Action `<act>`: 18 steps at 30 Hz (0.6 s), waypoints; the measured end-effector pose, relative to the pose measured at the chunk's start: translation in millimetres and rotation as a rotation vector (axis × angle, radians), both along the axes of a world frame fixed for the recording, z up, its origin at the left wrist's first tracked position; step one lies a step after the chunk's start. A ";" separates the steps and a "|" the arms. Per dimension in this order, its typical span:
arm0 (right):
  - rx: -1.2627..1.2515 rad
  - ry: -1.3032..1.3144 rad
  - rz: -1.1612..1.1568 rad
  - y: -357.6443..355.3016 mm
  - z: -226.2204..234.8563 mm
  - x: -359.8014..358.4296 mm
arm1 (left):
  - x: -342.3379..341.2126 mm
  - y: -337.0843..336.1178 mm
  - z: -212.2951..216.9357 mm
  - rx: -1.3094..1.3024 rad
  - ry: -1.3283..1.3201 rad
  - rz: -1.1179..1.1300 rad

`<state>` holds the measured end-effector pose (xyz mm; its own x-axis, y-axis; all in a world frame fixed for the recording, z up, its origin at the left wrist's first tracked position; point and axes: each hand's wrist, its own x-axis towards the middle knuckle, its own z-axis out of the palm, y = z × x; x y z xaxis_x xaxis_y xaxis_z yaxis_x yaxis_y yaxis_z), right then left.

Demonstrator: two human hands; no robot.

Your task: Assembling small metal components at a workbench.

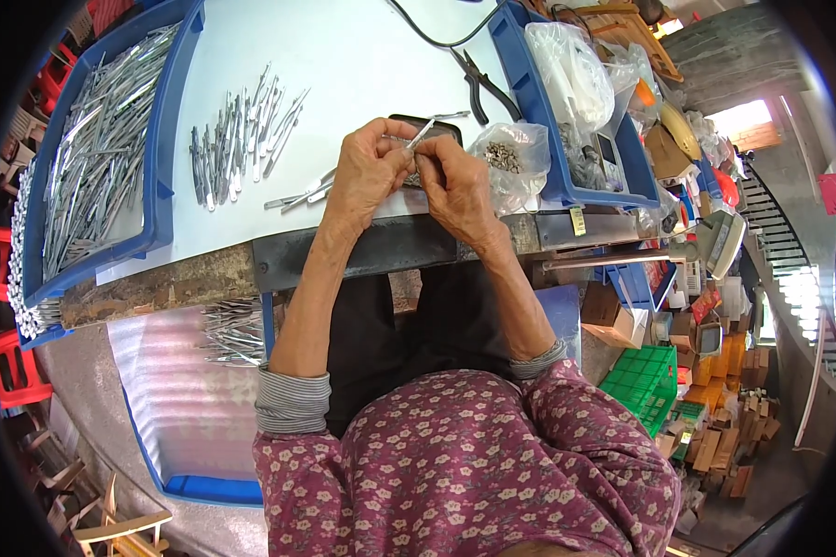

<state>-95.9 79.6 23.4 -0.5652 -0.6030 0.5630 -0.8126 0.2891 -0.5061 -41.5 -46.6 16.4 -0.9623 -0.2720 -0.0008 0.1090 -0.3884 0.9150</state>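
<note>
Above the near edge of the white-topped table, my left hand (367, 176) and my right hand (460, 190) meet, fingertips pinched on one slim silver metal piece (422, 134). It slants up to the right; its lower end is hidden by the fingers. Beneath my hands lies a small dark tray (448, 127), mostly covered. Close to my right hand, a clear plastic bag (532, 139) holds small brass-coloured parts (502, 156). Several similar metal pieces (305, 197) lie beside my left wrist. A larger group of them (251, 130) is spread farther left.
A blue bin (164, 130) full of slim metal pieces stands at left. Black-handled pliers (478, 97) lie beside another blue bin (596, 197) with plastic bags at right. Below the table edge, at left, is a lined blue container (209, 489). A green crate (643, 379) stands lower right.
</note>
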 end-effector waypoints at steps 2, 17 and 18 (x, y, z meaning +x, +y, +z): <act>0.029 0.071 -0.022 -0.5 0.5 1.5 | -0.6 -0.4 -1.5 0.010 -0.006 -0.009; -0.207 -0.585 -0.137 -5.2 16.7 7.2 | -0.9 0.8 -4.6 0.040 0.024 0.031; -0.207 -0.584 -0.137 -5.9 15.9 6.0 | -0.6 0.9 -4.0 0.040 0.025 0.031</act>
